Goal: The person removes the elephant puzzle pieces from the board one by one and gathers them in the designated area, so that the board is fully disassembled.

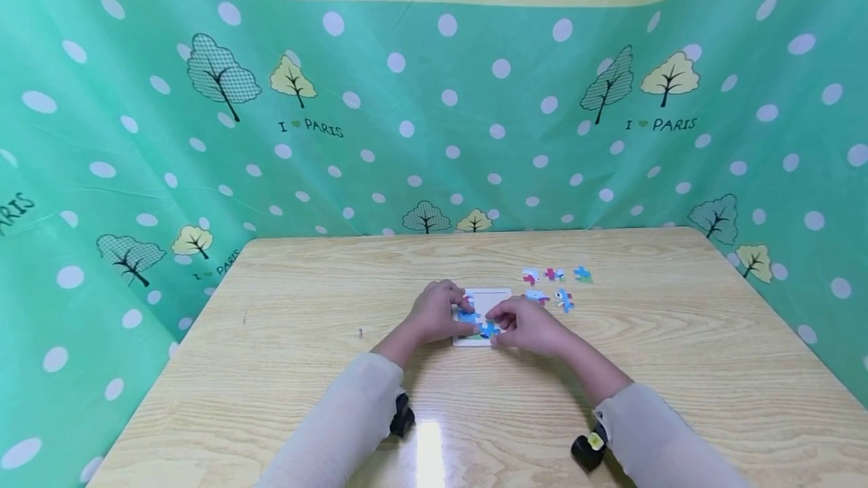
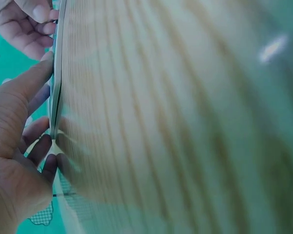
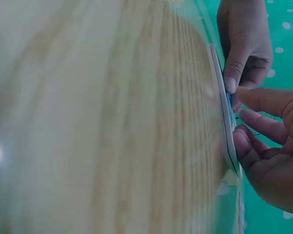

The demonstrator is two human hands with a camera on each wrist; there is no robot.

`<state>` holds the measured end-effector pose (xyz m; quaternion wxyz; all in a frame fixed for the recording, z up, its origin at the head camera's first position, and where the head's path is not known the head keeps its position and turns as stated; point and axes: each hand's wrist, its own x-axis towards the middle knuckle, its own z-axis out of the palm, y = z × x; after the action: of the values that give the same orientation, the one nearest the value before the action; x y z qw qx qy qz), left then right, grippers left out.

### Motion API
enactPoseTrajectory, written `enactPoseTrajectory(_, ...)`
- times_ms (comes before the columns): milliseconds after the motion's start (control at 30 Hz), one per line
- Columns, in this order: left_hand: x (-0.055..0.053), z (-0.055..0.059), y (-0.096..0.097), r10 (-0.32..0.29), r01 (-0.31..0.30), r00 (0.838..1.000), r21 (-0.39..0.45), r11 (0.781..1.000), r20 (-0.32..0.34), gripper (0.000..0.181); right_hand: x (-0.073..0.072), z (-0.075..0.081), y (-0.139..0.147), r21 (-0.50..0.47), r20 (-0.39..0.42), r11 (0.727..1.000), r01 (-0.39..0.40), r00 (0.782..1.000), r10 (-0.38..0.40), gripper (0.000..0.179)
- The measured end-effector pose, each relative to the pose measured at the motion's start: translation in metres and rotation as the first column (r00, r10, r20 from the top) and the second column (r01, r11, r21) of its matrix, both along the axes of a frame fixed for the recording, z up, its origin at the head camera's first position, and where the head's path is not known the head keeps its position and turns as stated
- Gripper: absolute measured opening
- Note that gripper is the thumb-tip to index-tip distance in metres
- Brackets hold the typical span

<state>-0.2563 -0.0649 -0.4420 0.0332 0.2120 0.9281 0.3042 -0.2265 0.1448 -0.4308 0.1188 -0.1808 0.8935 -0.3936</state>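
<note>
A small white-framed puzzle board (image 1: 481, 345) lies on the table with several blue and green pieces in its left and lower part. My left hand (image 1: 435, 312) rests over the board's left side, its thumb stretched onto the pieces and its fingers at the far-left edge. From the right, my right hand (image 1: 531, 324) pinches a blue puzzle piece (image 1: 488, 330) at the lower middle of the board, close to the left thumb. In the right wrist view the right thumb (image 3: 242, 144) touches the board's edge; the piece itself is hidden there.
Several loose puzzle pieces (image 1: 564, 300) lie beyond and right of the board, one partly behind the right hand. A tiny dark scrap (image 1: 361, 333) is on the table (image 1: 305, 398) at left. A green polka-dot curtain (image 1: 434, 119) hangs behind the far edge.
</note>
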Motion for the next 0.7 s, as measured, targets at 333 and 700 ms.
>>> enactPoseTrajectory(333,-0.003,0.007,-0.003,-0.058,0.059,0.997,-0.014,0.998,0.057,0.025,-0.004,-0.005,-0.002,0.036,-0.018,0.999,0.034,0.999,-0.033,0.025)
enactPoseTrajectory(700,-0.007,0.012,-0.009,-0.125,0.133,0.987,-0.072,0.989,0.102,0.036,-0.004,-0.003,-0.003,0.072,-0.02,0.997,0.035,0.999,-0.034,0.023)
